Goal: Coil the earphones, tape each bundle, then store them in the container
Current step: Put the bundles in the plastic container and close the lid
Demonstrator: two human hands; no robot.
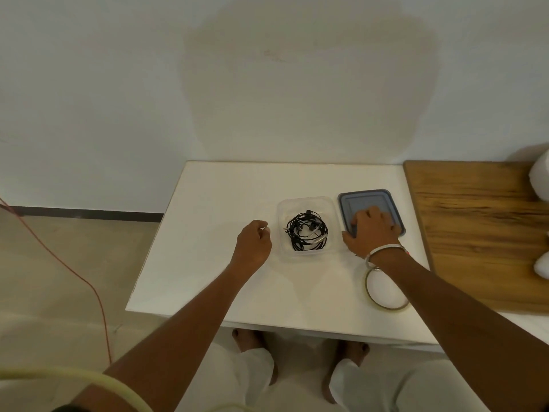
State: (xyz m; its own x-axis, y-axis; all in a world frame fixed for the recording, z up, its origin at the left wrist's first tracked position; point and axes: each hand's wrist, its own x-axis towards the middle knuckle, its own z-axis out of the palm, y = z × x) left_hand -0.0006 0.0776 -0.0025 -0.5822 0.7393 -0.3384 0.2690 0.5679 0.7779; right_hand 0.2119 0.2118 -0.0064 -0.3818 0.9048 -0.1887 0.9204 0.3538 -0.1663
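A clear plastic container [306, 203] stands on the white table [225, 233], with black coiled earphones [307, 231] lying inside it. To its right lies a blue-grey lid [368, 199]. My right hand [371, 231] rests on the lid's near part, fingers spread over it and thumb at its left edge. My left hand [252, 243] hovers just left of the container, fingers loosely curled, holding nothing that I can see. A roll of clear tape [386, 289] lies on the table near my right forearm.
A wooden board [475, 233] adjoins the table on the right, with white objects [540, 179] at its far edge. A red cable [74, 272] runs across the floor at left. The wall stands right behind the table.
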